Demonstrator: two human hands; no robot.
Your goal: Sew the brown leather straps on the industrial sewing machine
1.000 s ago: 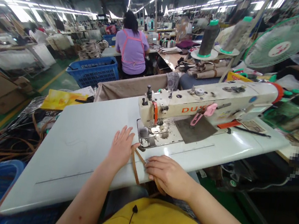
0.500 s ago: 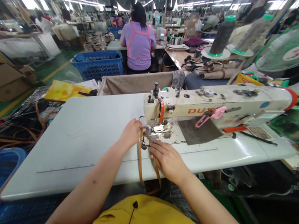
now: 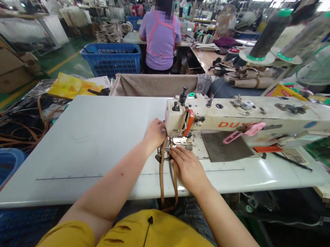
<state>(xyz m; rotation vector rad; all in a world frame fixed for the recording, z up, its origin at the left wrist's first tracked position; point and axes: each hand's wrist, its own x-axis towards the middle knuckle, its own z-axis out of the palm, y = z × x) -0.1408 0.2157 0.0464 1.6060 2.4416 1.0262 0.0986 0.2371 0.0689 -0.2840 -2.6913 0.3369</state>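
A narrow brown leather strap [image 3: 162, 176] hangs in a loop over the table's front edge. Its two lengths run up to the presser foot of a white sewing machine [image 3: 205, 117]. Just left of the needle area, my left hand [image 3: 155, 133] is closed on the strap's far end; its fingertips are partly hidden by the machine head. My right hand [image 3: 188, 167] lies right of the foot, fingers stretched out and fingertips resting on the strap's right length. Its thumb is mostly hidden.
A grey-brown square pad [image 3: 226, 147] lies under the machine arm, with pink-handled snips [image 3: 245, 131] in front of it. Blue baskets [image 3: 112, 59] stand beyond and at left. Brown straps [image 3: 18, 139] are heaped left of the table [image 3: 88, 141]. A co-worker [image 3: 161, 37] sits ahead.
My left hand has moved forward, closer to the machine head, along with the strap. My right hand stays beside the foot. The camera view has shifted slightly.
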